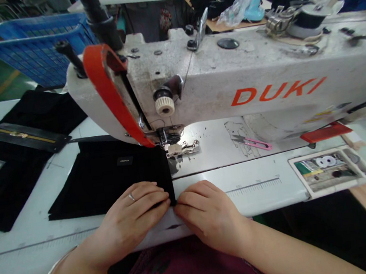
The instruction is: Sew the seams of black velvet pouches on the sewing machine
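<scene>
A black fabric piece (pixel 98 183) with a small dark label (pixel 125 161) lies flat on the sewing machine table, its right edge running beside the presser foot (pixel 175 150). My left hand (pixel 135 220), with a ring and a bracelet on it, is closed on the near right corner of the fabric, fingers together. At the same corner, from the right, my right hand (pixel 209 216) has its curled fingers pinched on the fabric's edge. Both thumbs and the exact grip are partly hidden. The sewing machine (pixel 203 85) stands just beyond my hands.
More black fabric pieces (pixel 10 171), one with a zipper strip (pixel 24 135), lie at the left. Pink-handled thread snips (pixel 253 141) rest on the machine bed. A parts tray (pixel 291 163) sits at the right. Behind the machine is a blue basket (pixel 32 49).
</scene>
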A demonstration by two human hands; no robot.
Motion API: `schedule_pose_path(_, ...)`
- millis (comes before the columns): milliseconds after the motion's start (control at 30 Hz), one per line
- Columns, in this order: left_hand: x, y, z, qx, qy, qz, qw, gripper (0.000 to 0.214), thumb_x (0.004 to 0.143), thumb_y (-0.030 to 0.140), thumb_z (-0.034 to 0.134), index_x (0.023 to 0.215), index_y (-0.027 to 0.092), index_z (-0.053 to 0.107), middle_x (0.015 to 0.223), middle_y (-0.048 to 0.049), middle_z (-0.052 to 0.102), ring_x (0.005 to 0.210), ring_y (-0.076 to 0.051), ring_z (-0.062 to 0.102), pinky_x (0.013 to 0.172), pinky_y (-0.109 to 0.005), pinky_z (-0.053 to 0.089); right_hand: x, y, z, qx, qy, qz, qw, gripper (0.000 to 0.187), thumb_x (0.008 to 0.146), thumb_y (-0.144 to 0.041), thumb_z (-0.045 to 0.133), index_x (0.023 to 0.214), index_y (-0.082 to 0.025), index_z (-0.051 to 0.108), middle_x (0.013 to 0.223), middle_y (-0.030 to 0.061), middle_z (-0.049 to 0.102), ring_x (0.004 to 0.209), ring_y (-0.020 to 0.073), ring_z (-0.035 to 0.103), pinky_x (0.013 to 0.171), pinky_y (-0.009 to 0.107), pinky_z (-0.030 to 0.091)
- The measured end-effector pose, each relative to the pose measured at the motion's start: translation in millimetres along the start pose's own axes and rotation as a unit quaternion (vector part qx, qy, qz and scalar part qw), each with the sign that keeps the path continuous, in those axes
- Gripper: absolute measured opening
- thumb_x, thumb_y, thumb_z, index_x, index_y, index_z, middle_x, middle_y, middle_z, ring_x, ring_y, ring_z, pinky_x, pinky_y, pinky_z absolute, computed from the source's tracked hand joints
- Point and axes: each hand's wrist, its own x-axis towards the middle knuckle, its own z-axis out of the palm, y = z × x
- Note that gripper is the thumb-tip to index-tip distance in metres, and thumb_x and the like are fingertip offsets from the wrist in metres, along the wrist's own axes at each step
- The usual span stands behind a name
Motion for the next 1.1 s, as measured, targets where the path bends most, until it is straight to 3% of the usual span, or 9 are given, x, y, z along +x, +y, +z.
schedule_pose_path(100,2.5,0.1,0.4,-0.011,-0.001,-0.005,1.0,0.031,0.098,0.009,0.049,0.121,0.02,0.066,0.125,-0.0059,0.069,0.123,-0.021,0.061,0.112,-0.045,0.049,0.1,-0.4,0.2,-0.001,0.006,0.001,1.0,0.017,0.1,-0.016,0.052,0.103,-0.018,0.069,0.098,0.0049,0.071,0.096,0.0194,0.06,0.087,0.035,0.05)
schedule_pose_path(267,7.7,1.6,-5.0,-0.02,0.014,-0.003,1.0,0.029,0.1,0.009,0.046,0.12,0.018,0.066,0.123,-0.0063,0.071,0.124,-0.019,0.061,0.114,-0.041,0.048,-0.1,-0.1,-1.0,0.003,0.03,-0.003,1.0,0.016,0.098,-0.015,0.054,0.105,-0.019,0.068,0.126,0.0064,0.068,0.12,0.021,0.058,0.1,0.037,0.048)
schedule_pose_path(467,16.2,-5.3,-10.5,0.0,0.026,0.022,0.999,0.028,0.105,0.013,0.041,0.119,0.017,0.064,0.119,-0.0044,0.073,0.118,-0.015,0.065,0.109,-0.036,0.053,4.9,4.6,-6.7,0.033,-0.002,0.006,0.999,0.023,0.099,-0.018,0.056,0.12,-0.017,0.062,0.124,0.0058,0.071,0.112,0.019,0.064,0.099,0.036,0.049)
schedule_pose_path(667,19.0,-25.9,-7.0,-0.018,0.011,-0.015,1.0,0.031,0.102,0.01,0.043,0.124,0.02,0.063,0.124,-0.0028,0.072,0.121,-0.015,0.065,0.11,-0.036,0.051,20.8,15.1,-9.3,-0.02,-0.011,-0.016,1.0,0.023,0.097,-0.021,0.06,0.118,-0.017,0.065,0.119,0.0058,0.072,0.107,0.0212,0.065,0.093,0.038,0.051)
schedule_pose_path(800,24.5,-41.4,-6.7,-0.024,0.022,-0.005,0.999,0.029,0.102,0.011,0.045,0.121,0.02,0.065,0.121,-0.0012,0.074,0.121,-0.015,0.064,0.113,-0.036,0.048,35.8,22.4,-12.8,-0.065,-0.046,-0.022,0.997,0.024,0.095,-0.023,0.063,0.118,-0.015,0.066,0.115,0.0071,0.072,0.102,0.023,0.064,0.089,0.04,0.052)
schedule_pose_path(1100,40.2,-73.7,-2.0,-0.017,0.054,-0.039,0.998,0.029,0.105,0.024,0.044,0.111,0.02,0.072,0.112,-0.0027,0.077,0.111,-0.016,0.069,0.103,-0.031,0.053,58.6,41.0,-13.4,-0.114,-0.079,-0.021,0.99,0.025,0.096,-0.022,0.059,0.119,-0.014,0.066,0.119,0.0094,0.071,0.109,0.0256,0.063,0.094,0.041,0.052)
